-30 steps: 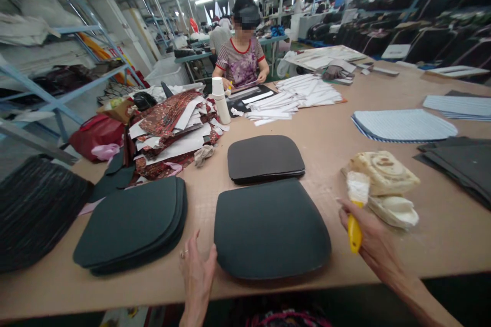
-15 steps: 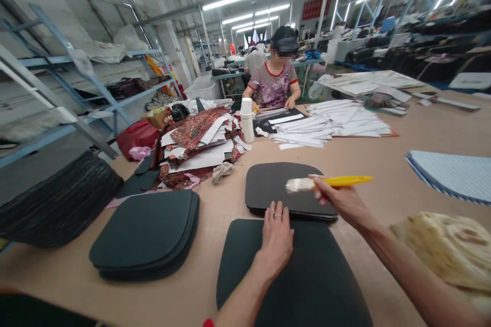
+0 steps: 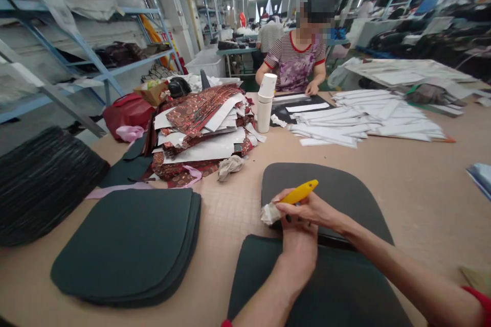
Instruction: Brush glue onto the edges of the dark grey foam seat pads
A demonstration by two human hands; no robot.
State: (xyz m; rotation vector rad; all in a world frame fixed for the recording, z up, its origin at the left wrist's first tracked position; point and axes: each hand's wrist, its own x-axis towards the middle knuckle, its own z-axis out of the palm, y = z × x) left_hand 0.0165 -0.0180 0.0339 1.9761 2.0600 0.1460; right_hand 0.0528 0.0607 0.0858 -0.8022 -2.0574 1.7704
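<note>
Our right hand [image 3: 312, 212] is clamped on a brush [image 3: 298, 194]. Its yellow handle points away to the right and its white bristles [image 3: 268, 213] stick out to the left of the fingers. Just under it our left hand [image 3: 298, 250] lies flat and ungripping, palm down on the far edge of the near panel [image 3: 333, 291]. Its fingertips are hidden beneath the right hand. Right beyond both hands lies a far panel [image 3: 337, 189], and we cannot tell whether the two panels touch. Left of the left hand sits a stack [image 3: 126, 245] of like panels on the table [image 3: 422, 189]. Well beyond the hands are cups [image 3: 266, 102], white strips [image 3: 364, 120] and a co-worker [image 3: 297, 64].

We judge the brush light, with a hard handle that gives a sure hold. The bristles look clotted and likely sticky, so the handle is the place to hold it. The near panel seems thin, matte and bendy, so it is best pinned under a flat palm or lifted by its rim.
</note>
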